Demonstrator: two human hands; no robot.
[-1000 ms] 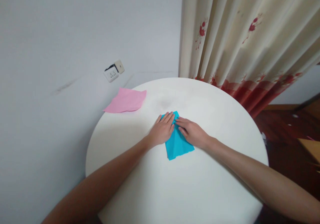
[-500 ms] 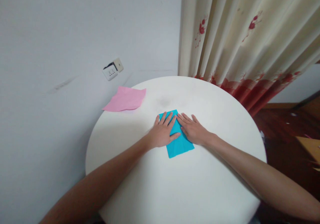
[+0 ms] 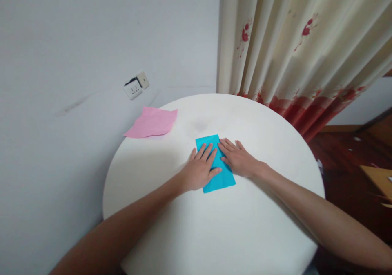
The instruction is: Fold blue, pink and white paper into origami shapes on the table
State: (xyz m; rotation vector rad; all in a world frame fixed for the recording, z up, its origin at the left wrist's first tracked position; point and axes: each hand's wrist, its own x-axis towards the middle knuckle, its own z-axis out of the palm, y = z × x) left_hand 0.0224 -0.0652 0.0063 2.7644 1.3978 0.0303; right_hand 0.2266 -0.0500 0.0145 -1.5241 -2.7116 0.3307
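A bright blue rectangular sheet, apparently folded paper (image 3: pixel 221 179), lies flat near the middle of the white round-backed table (image 3: pixel 220 230). Across its left side rests my left hand (image 3: pixel 199 168), fingers spread and thumb pointing right over the sheet. My right hand (image 3: pixel 238 157) lies flat along the sheet's right edge, with its fingertips near the upper right corner. Both palms face down, and neither hand grips anything. Parts of the sheet's two long edges are hidden under the hands.
A pink sheet (image 3: pixel 153 122) lies at the table's back left, its corner reaching past the edge. Behind stands a wall with a socket (image 3: pixel 133 89). A cream and red curtain (image 3: pixel 275 62) hangs at the back right. A wooden piece (image 3: pixel 376 181) is low on the right.
My left hand has slid slightly down the blue sheet toward me, uncovering more of its upper left corner. My right hand stays nearly in place. The view has shifted a little.
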